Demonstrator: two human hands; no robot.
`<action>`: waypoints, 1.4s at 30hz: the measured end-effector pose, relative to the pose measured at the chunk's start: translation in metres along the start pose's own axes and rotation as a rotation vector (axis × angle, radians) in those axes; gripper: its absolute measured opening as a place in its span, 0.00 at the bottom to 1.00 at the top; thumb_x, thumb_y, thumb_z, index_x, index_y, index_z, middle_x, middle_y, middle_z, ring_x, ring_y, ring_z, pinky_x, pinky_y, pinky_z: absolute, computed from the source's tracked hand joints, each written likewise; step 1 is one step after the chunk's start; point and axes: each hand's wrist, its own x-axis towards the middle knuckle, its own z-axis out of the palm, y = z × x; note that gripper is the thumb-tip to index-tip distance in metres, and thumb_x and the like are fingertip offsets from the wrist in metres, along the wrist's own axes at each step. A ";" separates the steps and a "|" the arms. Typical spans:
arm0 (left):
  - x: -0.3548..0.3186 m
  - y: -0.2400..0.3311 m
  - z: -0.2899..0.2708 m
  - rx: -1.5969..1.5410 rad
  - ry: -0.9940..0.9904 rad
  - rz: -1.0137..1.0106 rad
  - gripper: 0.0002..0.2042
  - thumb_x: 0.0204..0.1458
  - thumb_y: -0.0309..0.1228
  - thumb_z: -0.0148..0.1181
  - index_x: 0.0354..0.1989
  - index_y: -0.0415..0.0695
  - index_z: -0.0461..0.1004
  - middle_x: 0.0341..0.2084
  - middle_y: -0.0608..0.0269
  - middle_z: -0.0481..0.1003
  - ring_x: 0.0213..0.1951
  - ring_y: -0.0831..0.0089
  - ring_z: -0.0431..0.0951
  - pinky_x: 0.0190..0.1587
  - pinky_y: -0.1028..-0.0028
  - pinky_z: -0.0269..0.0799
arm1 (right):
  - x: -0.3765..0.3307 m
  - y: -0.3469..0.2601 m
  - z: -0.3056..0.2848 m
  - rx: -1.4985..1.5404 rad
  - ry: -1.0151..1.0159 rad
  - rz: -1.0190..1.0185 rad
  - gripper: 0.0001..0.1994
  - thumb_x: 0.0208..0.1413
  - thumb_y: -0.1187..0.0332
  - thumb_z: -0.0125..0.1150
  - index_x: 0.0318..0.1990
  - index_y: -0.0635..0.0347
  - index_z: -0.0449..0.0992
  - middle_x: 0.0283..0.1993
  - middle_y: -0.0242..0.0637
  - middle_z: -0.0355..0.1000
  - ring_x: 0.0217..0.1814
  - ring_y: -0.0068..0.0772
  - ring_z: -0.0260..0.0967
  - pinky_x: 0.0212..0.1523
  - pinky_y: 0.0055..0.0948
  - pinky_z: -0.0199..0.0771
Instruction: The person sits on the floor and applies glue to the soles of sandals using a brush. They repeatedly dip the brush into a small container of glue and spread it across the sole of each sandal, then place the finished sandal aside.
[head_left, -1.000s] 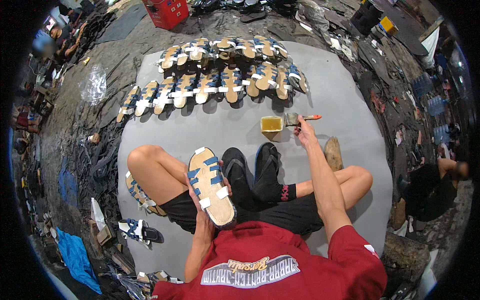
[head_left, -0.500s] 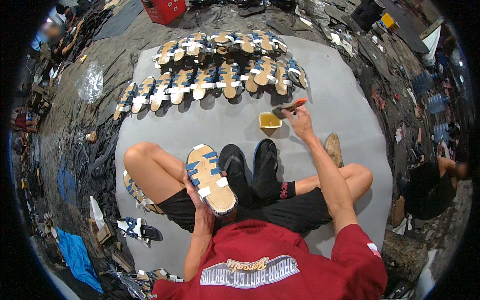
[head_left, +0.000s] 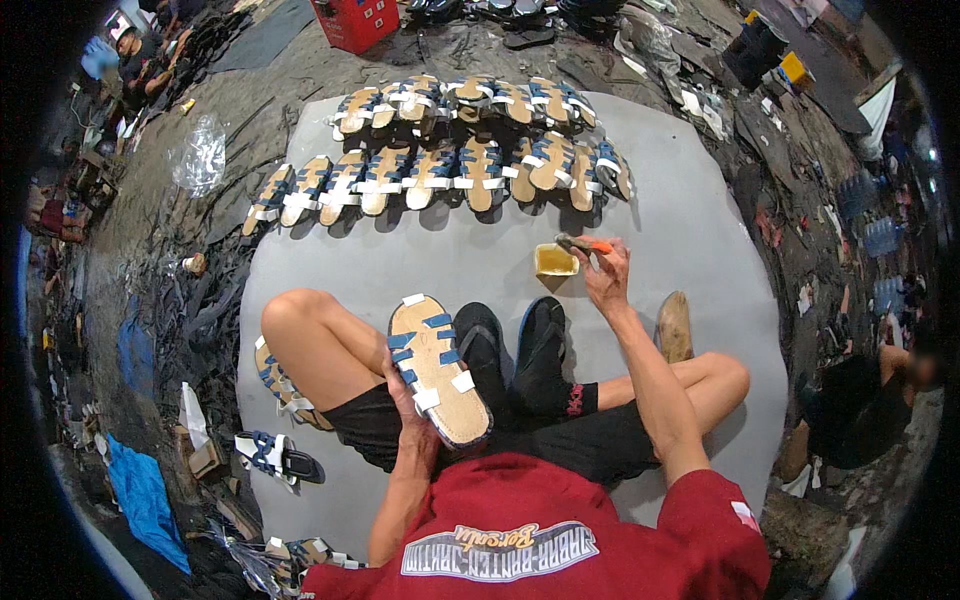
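Observation:
My left hand is closed round the edge of a sandal above my lap. Its tan sole faces up, with blue and white strap ends folded over the border. In my right hand is a paintbrush with an orange handle, held between closed fingers. The dark bristles are over the rim of a small open container of yellowish liquid; whether they touch it I cannot tell. Two rows of similar sandals lie sole up across the far part of the grey sheet.
A wooden shoe last lies by my right knee. Left of my thigh are a blue-and-white sandal and more sandal pieces. Dark scraps cover the floor around the sheet. A red box stands at the back; another person sits at the right.
My right hand has tilted the paintbrush, so its bristles lie nearer the container's rim. The whole view has shifted slightly. The sandal stays in my left hand.

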 end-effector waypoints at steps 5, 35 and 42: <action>-0.004 -0.003 0.012 0.090 0.010 0.020 0.39 0.66 0.69 0.41 0.62 0.43 0.73 0.45 0.55 0.83 0.40 0.59 0.86 0.44 0.58 0.85 | -0.024 0.011 -0.006 -0.148 -0.242 0.374 0.18 0.66 0.51 0.64 0.41 0.59 0.85 0.40 0.46 0.82 0.43 0.53 0.76 0.47 0.48 0.70; -0.067 0.049 0.101 0.650 -0.194 0.620 0.45 0.62 0.69 0.54 0.61 0.29 0.74 0.46 0.55 0.83 0.46 0.72 0.83 0.48 0.71 0.81 | 0.056 -0.322 -0.123 0.419 0.000 -0.112 0.08 0.63 0.66 0.69 0.42 0.61 0.83 0.38 0.42 0.80 0.38 0.45 0.75 0.46 0.44 0.71; -0.067 0.048 0.087 0.644 -0.221 0.490 0.50 0.58 0.75 0.50 0.58 0.28 0.73 0.47 0.54 0.82 0.45 0.71 0.83 0.45 0.70 0.83 | 0.068 -0.329 -0.130 0.526 0.042 -0.052 0.08 0.61 0.66 0.72 0.44 0.59 0.85 0.37 0.42 0.83 0.35 0.45 0.78 0.40 0.41 0.74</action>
